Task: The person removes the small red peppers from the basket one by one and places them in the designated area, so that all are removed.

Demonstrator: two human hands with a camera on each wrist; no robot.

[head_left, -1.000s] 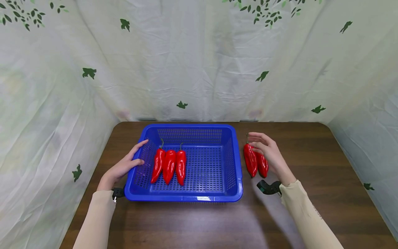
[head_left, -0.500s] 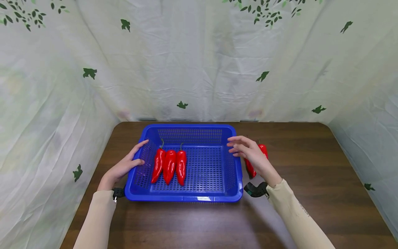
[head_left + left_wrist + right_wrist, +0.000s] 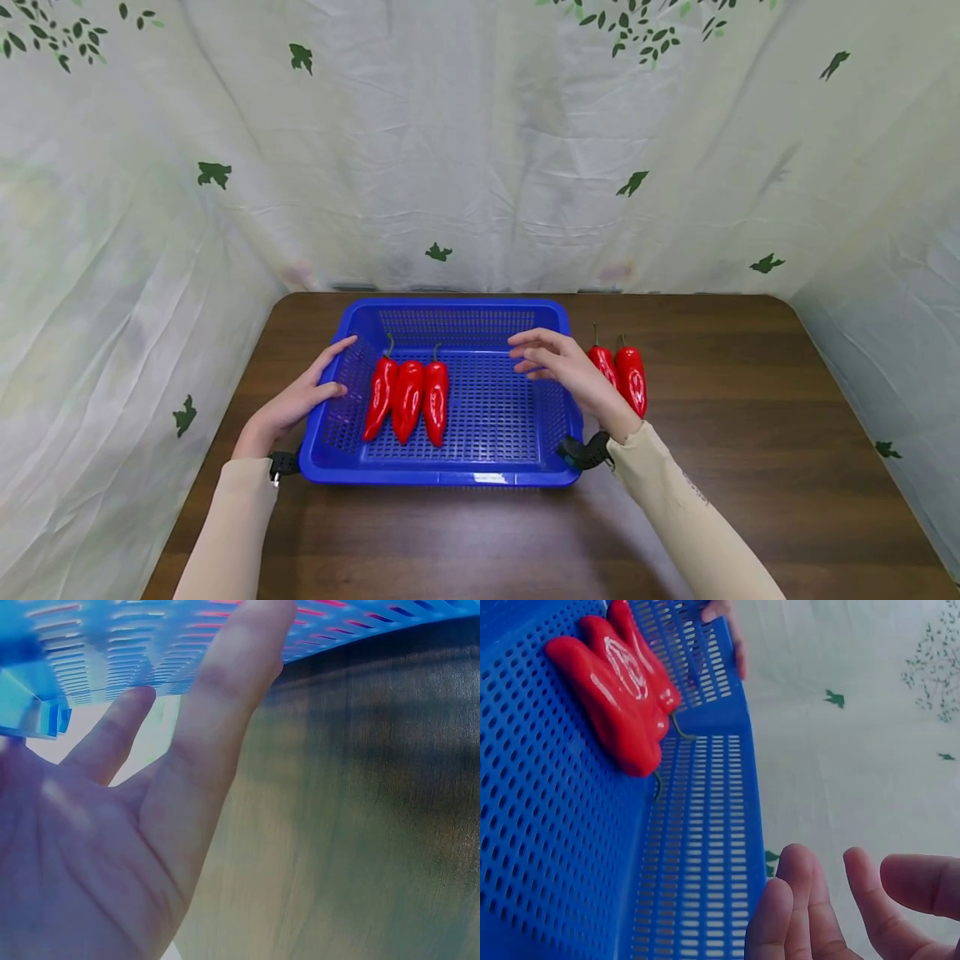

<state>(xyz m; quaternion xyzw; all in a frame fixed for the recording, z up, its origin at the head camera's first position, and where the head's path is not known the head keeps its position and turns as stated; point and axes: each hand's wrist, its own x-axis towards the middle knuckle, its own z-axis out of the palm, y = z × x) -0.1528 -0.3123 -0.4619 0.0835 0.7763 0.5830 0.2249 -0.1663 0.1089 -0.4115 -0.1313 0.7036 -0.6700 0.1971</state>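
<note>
1. Hovering with the right hand (image 3: 558,362) over the right part of the blue basket (image 3: 390,477), with parted, slightly bent fingers, gripping nothing.
2. Resting with the left hand (image 3: 296,404) at the basket's left rim, with fingers extended rather than wrapped around it.
3. Lying inside the basket, toward its left: three red peppers (image 3: 407,402), close together side by side. On the table (image 3: 712,392), just right of the basket: two more red peppers (image 3: 632,382), with the left one partly hidden by the right hand.
4. Probably reaching toward the peppers in the basket. Best to approach the rightmost from its free side, close around the thick body rather than the thin stem, and lift straight up to spare its neighbours. Likely slippery, judging by the gloss, so pinch evenly. Steady the rim with the left hand meanwhile.
5. Compared with a second ago: moved the right hand leftward, from above the loose pair to above the basket. No visible change in the left hand or either group of peppers.
</note>
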